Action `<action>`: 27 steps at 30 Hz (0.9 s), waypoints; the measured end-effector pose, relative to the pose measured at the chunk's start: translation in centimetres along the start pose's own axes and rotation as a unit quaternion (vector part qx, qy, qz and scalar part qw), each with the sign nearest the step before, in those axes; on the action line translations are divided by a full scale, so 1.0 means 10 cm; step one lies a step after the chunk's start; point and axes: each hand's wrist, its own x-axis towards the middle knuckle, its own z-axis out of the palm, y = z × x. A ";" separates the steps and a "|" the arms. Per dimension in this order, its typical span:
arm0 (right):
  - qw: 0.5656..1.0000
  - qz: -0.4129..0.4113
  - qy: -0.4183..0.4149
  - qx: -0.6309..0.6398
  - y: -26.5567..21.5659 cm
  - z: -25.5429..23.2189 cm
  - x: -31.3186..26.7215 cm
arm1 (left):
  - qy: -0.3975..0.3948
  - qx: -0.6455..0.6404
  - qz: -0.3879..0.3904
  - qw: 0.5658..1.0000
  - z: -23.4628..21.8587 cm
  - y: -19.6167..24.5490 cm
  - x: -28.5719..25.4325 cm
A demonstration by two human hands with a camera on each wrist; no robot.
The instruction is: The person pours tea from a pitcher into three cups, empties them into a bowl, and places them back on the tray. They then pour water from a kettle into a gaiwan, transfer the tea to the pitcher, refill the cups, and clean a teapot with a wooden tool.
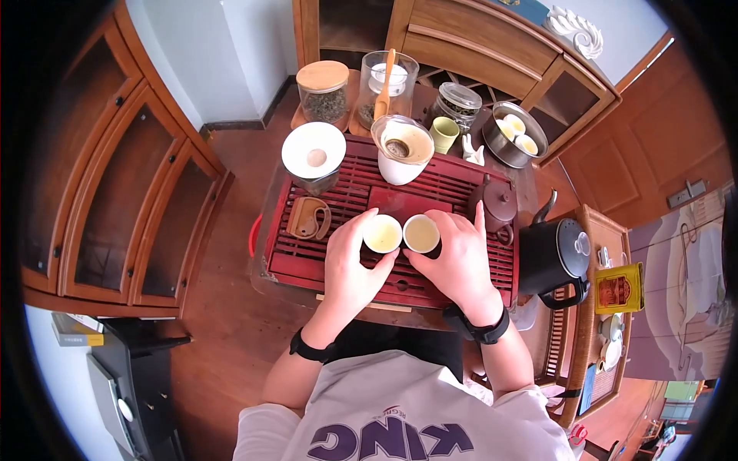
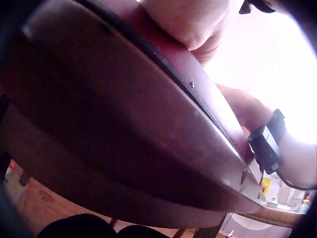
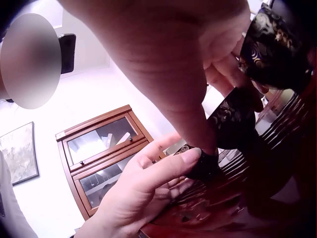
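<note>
Side by side over the front of the red slatted tea tray (image 1: 292, 269) are two small cups of pale yellow liquid. My left hand (image 1: 354, 257) grips the left cup (image 1: 383, 233) between thumb and fingers; my right hand (image 1: 455, 257) grips the right cup (image 1: 422, 233) the same way. The rims are close together. In the right wrist view, the cup (image 3: 233, 119) at my right hand (image 3: 168, 64) has a dark patterned outside, and my left hand (image 3: 143, 183) holds another dark cup (image 3: 204, 167). The left wrist view shows mostly the table edge (image 2: 148, 129), the cups hidden.
Behind the cups stand a strainer on a white vessel (image 1: 400, 165) and a white-topped bowl (image 1: 314, 154). A wooden holder (image 1: 307, 218) lies left, a brown teapot (image 1: 494, 203) right, beside a black kettle (image 1: 550, 257). Jars (image 1: 323, 100) and a metal bowl (image 1: 515, 146) line the back.
</note>
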 end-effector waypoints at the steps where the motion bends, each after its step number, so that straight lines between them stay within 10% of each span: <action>1: 1.000 0.000 0.000 0.000 0.00 0.01 0.00 | -0.007 0.007 -0.002 1.000 -0.01 0.01 0.00; 27: 0.999 -0.010 0.038 -0.023 -0.01 0.10 -0.05 | -0.015 0.006 -0.014 1.000 0.00 -0.01 0.00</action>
